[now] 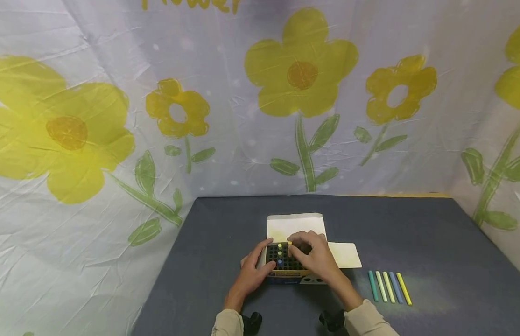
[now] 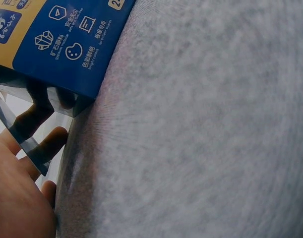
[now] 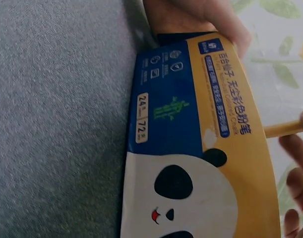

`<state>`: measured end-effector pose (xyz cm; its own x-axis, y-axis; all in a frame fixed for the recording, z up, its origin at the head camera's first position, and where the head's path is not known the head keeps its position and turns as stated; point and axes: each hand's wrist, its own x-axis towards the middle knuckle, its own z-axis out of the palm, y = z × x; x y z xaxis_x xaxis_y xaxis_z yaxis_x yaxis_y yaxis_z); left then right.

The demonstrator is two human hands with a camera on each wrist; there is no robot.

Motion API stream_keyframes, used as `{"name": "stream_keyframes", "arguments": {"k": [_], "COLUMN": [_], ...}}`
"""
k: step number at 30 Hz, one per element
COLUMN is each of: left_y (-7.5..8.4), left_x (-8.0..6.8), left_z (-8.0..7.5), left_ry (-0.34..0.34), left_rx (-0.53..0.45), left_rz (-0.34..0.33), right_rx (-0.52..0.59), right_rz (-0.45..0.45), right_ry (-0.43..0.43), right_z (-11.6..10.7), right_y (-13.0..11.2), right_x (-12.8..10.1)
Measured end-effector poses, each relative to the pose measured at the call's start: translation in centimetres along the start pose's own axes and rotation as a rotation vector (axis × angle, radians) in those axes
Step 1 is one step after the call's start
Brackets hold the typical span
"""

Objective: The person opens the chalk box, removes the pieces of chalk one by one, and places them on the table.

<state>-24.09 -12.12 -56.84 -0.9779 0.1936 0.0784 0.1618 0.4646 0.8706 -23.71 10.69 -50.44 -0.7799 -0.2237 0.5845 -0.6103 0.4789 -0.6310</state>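
Chalk box (image 1: pixel 287 263) sits open between my two hands on the grey table (image 1: pixel 411 224), its flaps folded out on the far side. My left hand (image 1: pixel 253 270) curls round the box's left side and steadies it; the left wrist view shows those fingers (image 2: pixel 22 148) against the blue printed wall. My right hand (image 1: pixel 312 256) hovers over the black grid inside, fingertips pinching a yellow chalk stick (image 3: pixel 285 129) right at the box's top edge. I judge the filling barely begun: only a few stick ends show in the grid just under my right fingers, and most holes look dark. Five loose chalk sticks (image 1: pixel 389 287) lie in a row to the right of my right hand, well apart from the box, not yet picked up.
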Motion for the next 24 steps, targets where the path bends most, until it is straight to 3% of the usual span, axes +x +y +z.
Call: {"name": "stream_keyframes", "arguments": {"k": [9,24], "left_y": [0.2,0.1], "left_x": [0.0,0.0], "left_z": [0.0,0.2], "left_ry": [0.007,0.02], "left_rx": [-0.002,0.002], "left_rz": [0.001,0.0], "right_rx": [0.096,0.303], "right_rz": [0.006,0.123], "right_ry": [0.05,-0.009], "right_z": [-1.3,-5.3], "right_y": [0.5,2.3], "right_x": [0.3,-1.1]}}
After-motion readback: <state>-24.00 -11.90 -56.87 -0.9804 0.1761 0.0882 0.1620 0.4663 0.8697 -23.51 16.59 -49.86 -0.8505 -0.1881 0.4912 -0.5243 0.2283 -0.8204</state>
